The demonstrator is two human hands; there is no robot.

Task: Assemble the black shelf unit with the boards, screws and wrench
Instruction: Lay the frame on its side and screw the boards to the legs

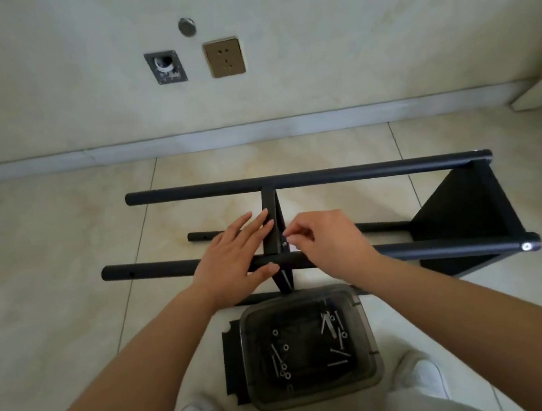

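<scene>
Two hands at work over the black shelf unit (335, 252), laid on its side across the floor tiles (50, 264), presumably so the joints could be reached from above. Four black poles counted: far pole (293, 180), short middle pole (383, 225), near pole (142, 273), and a fourth glimpsed low behind the tub. Left hand (235, 260) spread flat, fingers straight, pressed against the middle board (271, 235) and over the near pole, likely to keep the board square at the joint. Right hand (325, 246) just beside it, fingertips pinched on something small at the board's edge, probably a screw being started by hand, though too small to tell. Farther right, one end board (460, 217) already fixed, with a silver screw head (526, 246) showing at its corner. Nearest the feet, one clear plastic tub (309, 346) kept within reach, with roughly eight loose screws (335, 333) and several washers; beneath it one spare black board (233, 361). No wrench seen
</scene>
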